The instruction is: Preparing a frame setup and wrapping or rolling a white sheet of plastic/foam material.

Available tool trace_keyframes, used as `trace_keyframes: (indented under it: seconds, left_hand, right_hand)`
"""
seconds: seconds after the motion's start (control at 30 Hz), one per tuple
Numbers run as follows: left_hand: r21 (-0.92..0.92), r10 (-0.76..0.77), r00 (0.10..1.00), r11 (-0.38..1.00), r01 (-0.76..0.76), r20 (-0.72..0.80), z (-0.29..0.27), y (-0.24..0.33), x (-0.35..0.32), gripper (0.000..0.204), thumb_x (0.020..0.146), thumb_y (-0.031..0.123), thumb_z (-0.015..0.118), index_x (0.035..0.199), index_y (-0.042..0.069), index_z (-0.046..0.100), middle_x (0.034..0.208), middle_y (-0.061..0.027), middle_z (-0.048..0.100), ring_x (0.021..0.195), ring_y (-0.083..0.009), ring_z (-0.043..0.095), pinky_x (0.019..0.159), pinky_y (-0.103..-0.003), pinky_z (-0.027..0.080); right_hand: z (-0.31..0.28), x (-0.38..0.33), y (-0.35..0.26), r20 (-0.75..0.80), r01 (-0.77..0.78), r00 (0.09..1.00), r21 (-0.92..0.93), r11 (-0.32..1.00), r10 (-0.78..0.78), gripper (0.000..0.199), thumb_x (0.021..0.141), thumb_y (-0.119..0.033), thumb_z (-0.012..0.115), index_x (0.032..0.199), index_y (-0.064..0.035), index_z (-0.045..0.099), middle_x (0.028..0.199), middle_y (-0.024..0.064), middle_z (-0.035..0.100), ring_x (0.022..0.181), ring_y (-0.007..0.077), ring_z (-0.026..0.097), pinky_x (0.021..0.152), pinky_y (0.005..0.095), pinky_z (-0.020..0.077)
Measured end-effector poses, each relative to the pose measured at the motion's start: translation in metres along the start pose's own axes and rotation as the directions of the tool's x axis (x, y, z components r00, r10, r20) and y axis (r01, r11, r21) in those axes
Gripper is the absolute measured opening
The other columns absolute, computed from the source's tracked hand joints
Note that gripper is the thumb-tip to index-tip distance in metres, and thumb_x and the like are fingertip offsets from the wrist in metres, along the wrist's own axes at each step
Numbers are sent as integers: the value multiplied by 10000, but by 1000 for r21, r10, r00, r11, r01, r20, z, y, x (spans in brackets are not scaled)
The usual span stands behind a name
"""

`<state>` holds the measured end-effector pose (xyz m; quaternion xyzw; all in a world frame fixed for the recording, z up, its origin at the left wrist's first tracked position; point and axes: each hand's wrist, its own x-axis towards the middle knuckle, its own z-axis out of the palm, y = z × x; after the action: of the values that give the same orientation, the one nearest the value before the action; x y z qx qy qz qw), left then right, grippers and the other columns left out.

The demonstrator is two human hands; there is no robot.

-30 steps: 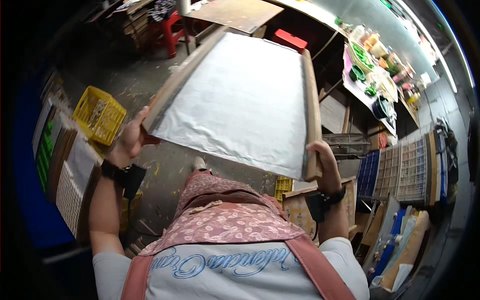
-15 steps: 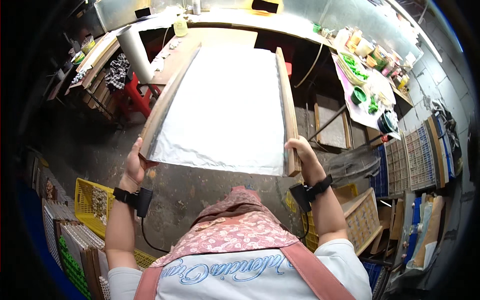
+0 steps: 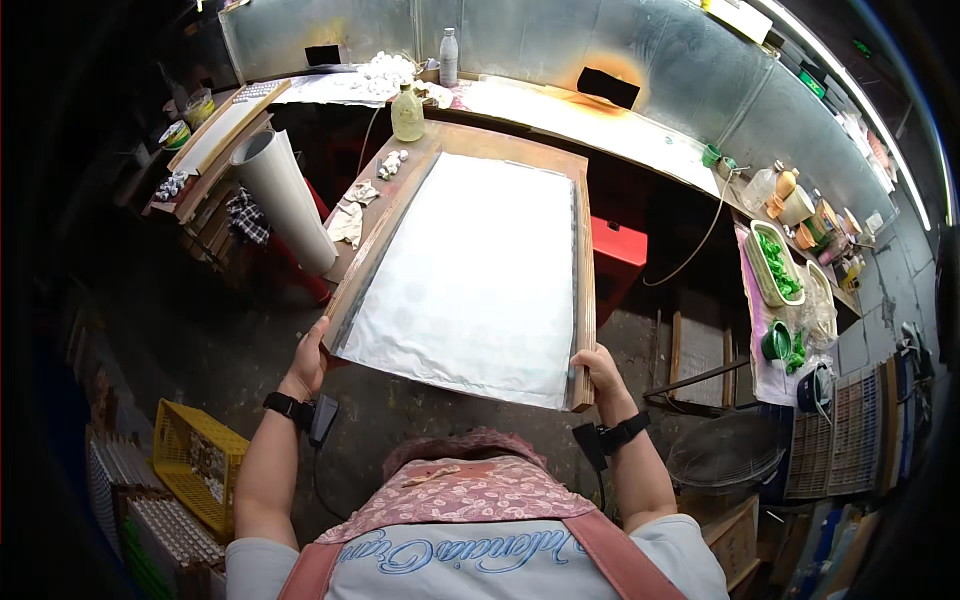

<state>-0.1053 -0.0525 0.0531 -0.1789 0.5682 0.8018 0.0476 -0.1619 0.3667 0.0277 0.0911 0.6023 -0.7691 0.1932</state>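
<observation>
A wooden-railed board or tray (image 3: pixel 586 260) is held out in front of me, covered by a slightly wrinkled white sheet (image 3: pixel 465 280). My left hand (image 3: pixel 310 358) grips its near left corner, and my right hand (image 3: pixel 600 372) is closed on the near right corner, thumb on top. The far end reaches over a wooden work table (image 3: pixel 365 182); I cannot tell whether it rests there. Crumpled white cloth (image 3: pixel 348 218) lies on that table, left of the tray, near a bottle of yellowish liquid (image 3: pixel 407 113). Both wrists carry black straps with small devices.
A large pale roll (image 3: pixel 290 205) leans left of the table. Beneath and to the right is a red stool (image 3: pixel 618 250). A side bench at right holds a basket of green pieces (image 3: pixel 776 262) and tubs. A yellow crate (image 3: pixel 200 465) and stacked racks stand near my left; a round fan-like guard (image 3: pixel 725 450) is at right.
My view has tilted up and shifted, so more of the back bench shows. The tray and both hands sit lower in the picture; both hands keep their hold on it.
</observation>
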Motion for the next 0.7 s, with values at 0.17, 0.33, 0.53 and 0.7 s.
trace_keyframes:
  seconds: [0.17, 0.33, 0.53, 0.7]
  left_hand:
    - [62, -141, 989, 988, 139, 36, -45, 3, 74, 431, 855, 386, 393, 1143, 71, 447, 1015, -57, 544, 894, -167, 548, 738, -342, 471]
    - [553, -387, 921, 758, 346, -45, -90, -22, 123, 503, 817, 485, 425, 1034, 39, 502, 807, -50, 575, 625, -130, 537, 570, -238, 416]
    - [665, -225, 970, 711, 226, -90, -93, -40, 133, 400, 778, 282, 575, 1021, -17, 470, 813, -84, 556, 617, -118, 516, 556, -274, 438]
    - [421, -452, 874, 768, 482, -177, -75, -27, 144, 418, 773, 173, 581, 1071, -33, 374, 781, -85, 520, 643, -145, 553, 507, -250, 485]
  right_hand:
    - [38, 51, 0, -141, -104, 987, -161, 981, 82, 360, 603, -72, 505, 931, 68, 459, 767, 79, 504, 625, 150, 492, 537, 274, 429]
    - [70, 63, 26, -426, -282, 898, -749, 600, -110, 413, 669, -104, 487, 1036, 77, 437, 1008, 249, 495, 965, 348, 491, 833, 367, 384]
    - [133, 55, 46, -283, -24, 780, -904, 426, -558, 404, 721, -116, 499, 1103, 4, 446, 1213, 203, 377, 1099, 329, 388, 900, 389, 328]
    - [174, 92, 95, -23, 40, 861, -993, 112, -507, 467, 771, -226, 503, 1195, -62, 398, 1273, 162, 326, 1187, 294, 289, 973, 418, 215]
